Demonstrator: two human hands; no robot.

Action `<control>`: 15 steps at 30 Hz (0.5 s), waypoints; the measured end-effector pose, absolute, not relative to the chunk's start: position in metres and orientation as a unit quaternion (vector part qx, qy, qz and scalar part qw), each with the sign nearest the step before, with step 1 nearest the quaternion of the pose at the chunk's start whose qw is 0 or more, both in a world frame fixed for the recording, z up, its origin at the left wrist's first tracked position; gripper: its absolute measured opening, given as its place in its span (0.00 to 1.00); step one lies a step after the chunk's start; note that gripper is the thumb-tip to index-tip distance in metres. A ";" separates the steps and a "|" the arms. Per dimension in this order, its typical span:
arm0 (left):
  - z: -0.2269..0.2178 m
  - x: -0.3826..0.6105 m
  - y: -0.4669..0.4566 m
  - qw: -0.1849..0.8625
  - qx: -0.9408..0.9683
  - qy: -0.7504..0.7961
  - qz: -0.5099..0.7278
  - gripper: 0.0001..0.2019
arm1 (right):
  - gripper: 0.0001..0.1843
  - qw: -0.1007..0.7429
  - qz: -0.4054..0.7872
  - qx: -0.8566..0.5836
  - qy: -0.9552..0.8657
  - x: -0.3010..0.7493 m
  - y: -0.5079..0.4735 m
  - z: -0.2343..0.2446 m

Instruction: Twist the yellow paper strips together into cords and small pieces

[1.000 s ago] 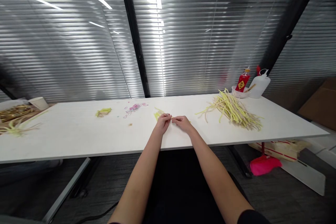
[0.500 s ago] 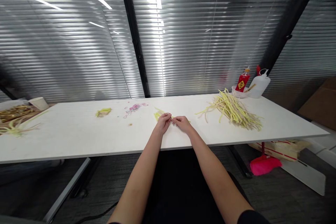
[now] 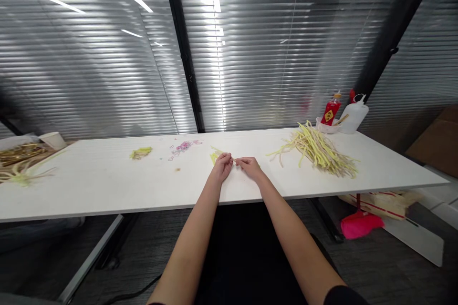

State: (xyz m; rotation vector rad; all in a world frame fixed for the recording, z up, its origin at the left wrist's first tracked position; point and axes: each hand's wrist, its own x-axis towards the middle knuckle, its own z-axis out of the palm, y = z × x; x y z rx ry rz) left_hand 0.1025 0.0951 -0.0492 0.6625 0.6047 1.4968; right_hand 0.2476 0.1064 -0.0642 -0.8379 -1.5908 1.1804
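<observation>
My left hand (image 3: pixel 223 167) is closed just above the white table, with thin yellow stems (image 3: pixel 214 155) showing at its far left side. Close beside it, my right hand (image 3: pixel 249 167) pinches a pale, thin stem end (image 3: pixel 234 159) between thumb and fingers. That end seems to run into the left hand's fingertips, but the fingers hide how the two join. Further left lies a loose scatter of small pink and purple rings (image 3: pixel 184 147), looking like rubber bands. A short bundle of yellow-and-beige stems (image 3: pixel 140 153) lies beyond them.
A large heap of yellow-and-beige stems (image 3: pixel 320 150) lies on the white table (image 3: pixel 118 186) at right. Behind it stand a red-labelled bottle (image 3: pixel 331 110), a pink bowl (image 3: pixel 324 127) and a white squeeze bottle (image 3: pixel 353 115). Gold items (image 3: pixel 21 153) and a paper cup (image 3: pixel 53 140) are far left.
My right hand has drawn slightly away from the left, and a pale stem end now shows between the fingertips. The yellow piece beyond my right hand is no longer visible.
</observation>
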 end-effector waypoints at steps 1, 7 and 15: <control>-0.049 0.102 0.095 0.644 0.288 0.263 0.658 0.11 | 0.19 0.474 0.485 -0.346 -0.649 0.248 0.107 -0.065; -0.052 0.101 0.096 0.642 0.297 0.256 0.659 0.11 | 0.19 0.465 0.511 -0.319 -0.649 0.247 0.109 -0.068; -0.056 0.101 0.099 0.628 0.315 0.264 0.661 0.10 | 0.18 0.473 0.454 -0.343 -0.673 0.248 0.106 -0.066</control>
